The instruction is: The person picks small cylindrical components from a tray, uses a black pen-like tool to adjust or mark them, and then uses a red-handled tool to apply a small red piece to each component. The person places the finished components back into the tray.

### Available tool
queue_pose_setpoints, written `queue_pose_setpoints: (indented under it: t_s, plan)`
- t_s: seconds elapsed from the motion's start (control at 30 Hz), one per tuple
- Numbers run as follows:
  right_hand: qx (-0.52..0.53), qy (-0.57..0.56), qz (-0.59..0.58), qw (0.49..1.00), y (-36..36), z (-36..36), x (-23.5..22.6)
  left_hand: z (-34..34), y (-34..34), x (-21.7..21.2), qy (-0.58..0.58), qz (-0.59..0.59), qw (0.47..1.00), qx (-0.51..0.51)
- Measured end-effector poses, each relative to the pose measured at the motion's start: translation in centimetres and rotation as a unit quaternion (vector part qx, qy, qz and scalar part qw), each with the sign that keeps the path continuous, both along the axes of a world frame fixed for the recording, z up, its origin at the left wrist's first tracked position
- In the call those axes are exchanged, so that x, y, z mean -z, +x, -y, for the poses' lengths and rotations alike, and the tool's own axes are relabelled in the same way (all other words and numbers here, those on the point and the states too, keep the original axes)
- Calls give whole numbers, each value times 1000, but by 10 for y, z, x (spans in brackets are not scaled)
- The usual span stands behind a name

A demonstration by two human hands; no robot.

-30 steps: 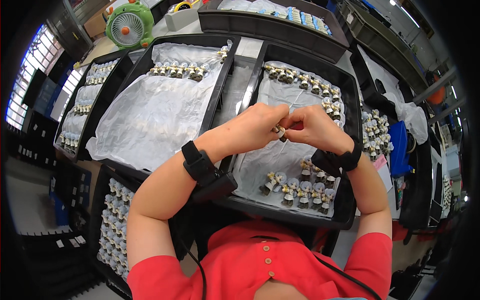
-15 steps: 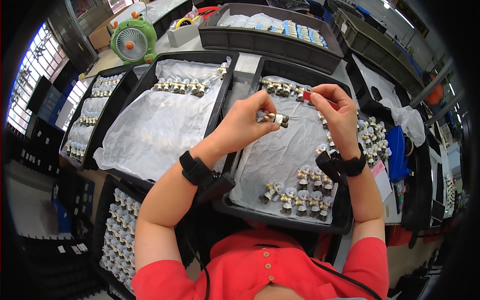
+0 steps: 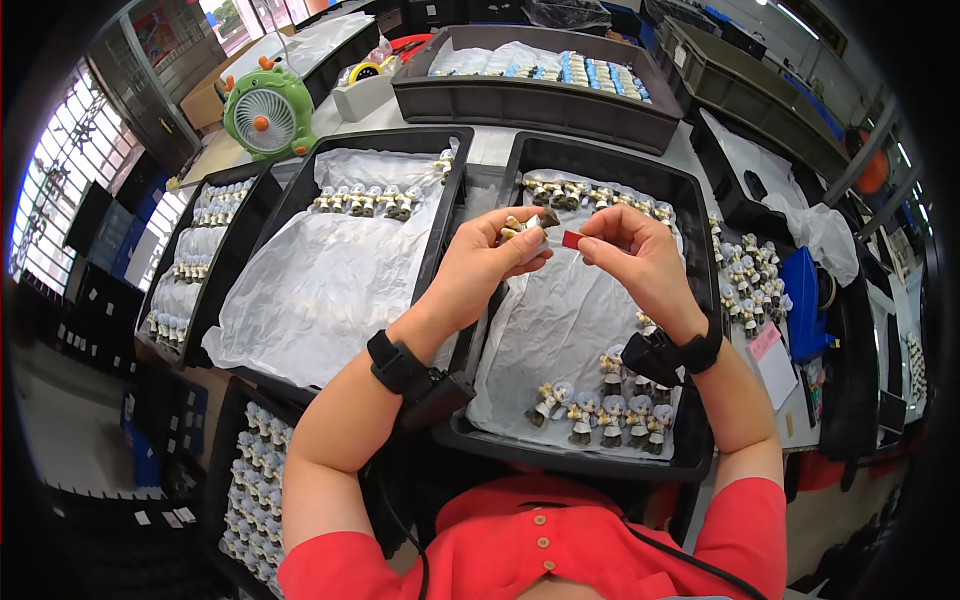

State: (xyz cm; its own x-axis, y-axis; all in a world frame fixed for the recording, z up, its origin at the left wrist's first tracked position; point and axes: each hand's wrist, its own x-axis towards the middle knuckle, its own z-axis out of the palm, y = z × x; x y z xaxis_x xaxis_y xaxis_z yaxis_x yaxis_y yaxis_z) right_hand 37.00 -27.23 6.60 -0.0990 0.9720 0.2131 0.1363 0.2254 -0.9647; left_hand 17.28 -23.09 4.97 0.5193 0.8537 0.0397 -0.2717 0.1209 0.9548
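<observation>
Holding figurine (image 3: 531,231), red piece (image 3: 572,240), between tray edges (image 3: 580,459) (open paper (image 3: 530,330) below)

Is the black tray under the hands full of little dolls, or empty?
Partly filled: the tray has figurines at its far and near ends, with white paper showing between them.

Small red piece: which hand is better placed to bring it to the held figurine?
Right, I'd say. The right hand pinches the small red piece between thumb and fingers, its free end pointing toward the figurine. The left hand is occupied gripping that figurine.
</observation>
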Motion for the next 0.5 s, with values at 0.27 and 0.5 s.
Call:
queue_pose_setpoints:
  t_s: [0.27, 0.5]
  plan:
    - [26, 19, 8, 999, -2, -1, 1, -2, -1, 3, -107, 59, 991, 59]
    - [44, 31, -5, 999, -6, -2, 5, 6, 8, 4, -23, 19, 999, 37]
